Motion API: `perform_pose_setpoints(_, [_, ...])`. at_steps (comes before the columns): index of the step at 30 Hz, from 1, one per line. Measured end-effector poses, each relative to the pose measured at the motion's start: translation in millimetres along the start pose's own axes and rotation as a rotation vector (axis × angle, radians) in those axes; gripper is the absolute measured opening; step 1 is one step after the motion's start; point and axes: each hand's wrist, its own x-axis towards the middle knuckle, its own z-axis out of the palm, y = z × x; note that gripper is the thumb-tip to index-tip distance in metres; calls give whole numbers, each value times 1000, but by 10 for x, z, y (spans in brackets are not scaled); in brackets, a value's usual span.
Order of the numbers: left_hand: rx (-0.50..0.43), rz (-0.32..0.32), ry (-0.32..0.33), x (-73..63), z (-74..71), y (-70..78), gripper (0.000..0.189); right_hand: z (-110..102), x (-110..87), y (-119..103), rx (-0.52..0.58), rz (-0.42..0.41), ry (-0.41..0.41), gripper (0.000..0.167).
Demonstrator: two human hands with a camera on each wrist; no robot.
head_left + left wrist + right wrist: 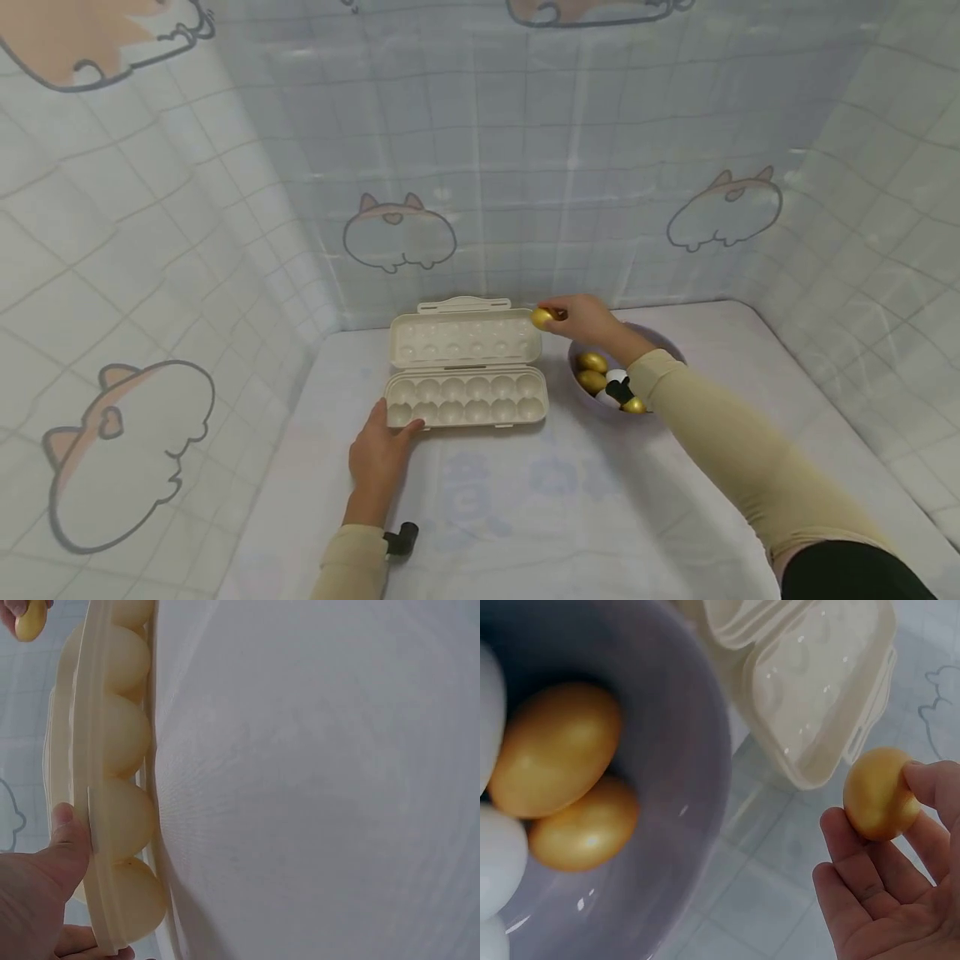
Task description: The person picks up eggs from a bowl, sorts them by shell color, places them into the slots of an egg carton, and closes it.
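Note:
My right hand [588,321] pinches a golden egg [882,793] between thumb and fingertips, held up near the right end of the raised lid [465,339]. That lid belongs to a cream plastic egg box [467,398], lying open with two rows of round cups. At its front left corner, my left hand [380,454] grips the box, thumb [67,836] on the rim and other fingers around the end. Below my right forearm sits a purple-grey bowl [697,772] with several golden eggs [592,362] and white eggs [495,862]; the sleeve and hand partly cover it.
A pale cloth [525,517] covers the table. Behind it and at both sides hang tile-patterned sheets [517,200] with cartoon animal prints. Dark camera mounts [402,540] sit at the wrists. The bowl stands right of the egg box, with a narrow gap between.

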Motion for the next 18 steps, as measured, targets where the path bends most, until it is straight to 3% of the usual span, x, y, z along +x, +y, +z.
perform_pose_setpoints(18, [-5,10,51,-40,2,30,92,252,212,-406,-32,-81,-41,48])
